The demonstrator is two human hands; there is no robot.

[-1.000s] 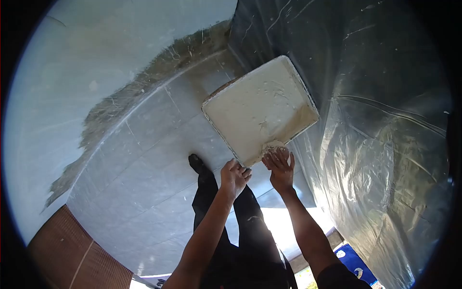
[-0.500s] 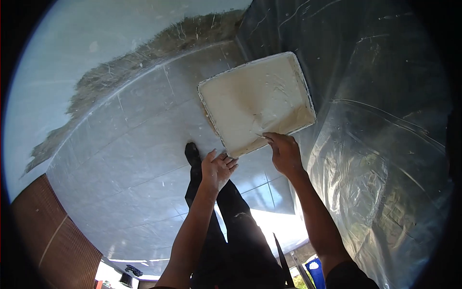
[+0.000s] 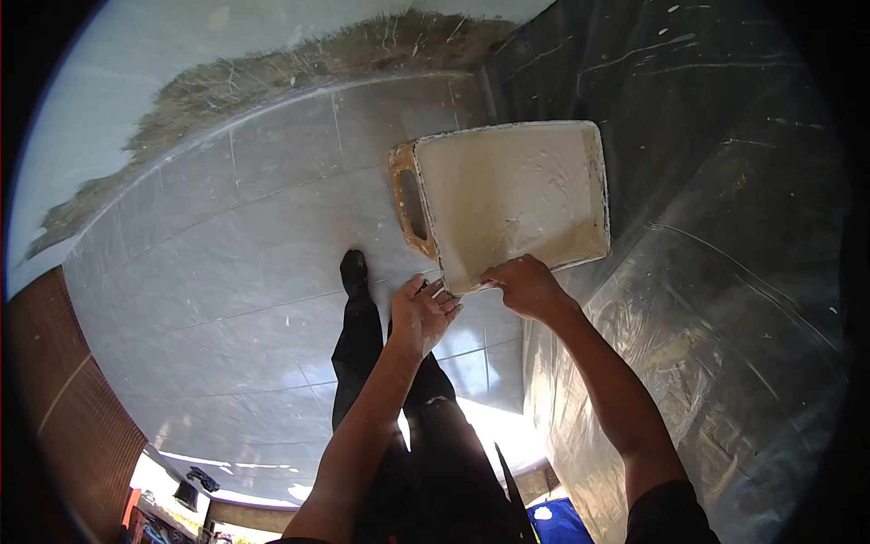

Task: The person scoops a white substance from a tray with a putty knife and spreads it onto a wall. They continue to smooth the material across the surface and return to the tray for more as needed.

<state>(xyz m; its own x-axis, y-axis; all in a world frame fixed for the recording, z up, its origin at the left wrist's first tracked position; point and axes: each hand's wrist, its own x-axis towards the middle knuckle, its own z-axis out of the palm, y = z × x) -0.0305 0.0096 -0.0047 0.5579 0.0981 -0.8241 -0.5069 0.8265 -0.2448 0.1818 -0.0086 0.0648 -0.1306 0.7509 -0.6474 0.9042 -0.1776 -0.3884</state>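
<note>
Gripping paste-smeared tray: right hand.

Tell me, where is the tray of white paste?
In the head view, the tray lies upper centre on the tiled floor, beside the plastic sheet on the right; the right hand is at its near edge.

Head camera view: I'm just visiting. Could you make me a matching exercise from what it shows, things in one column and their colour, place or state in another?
Things
1. tray
2. plastic sheeting
3. shoe
4. right hand

Descriptions
A. black, standing on the tiled floor
B. coated inside with off-white paste
C. closed on the tray's near edge
D. clear and wrinkled, along the right side

Pairs: 1-B, 2-D, 3-A, 4-C
</note>
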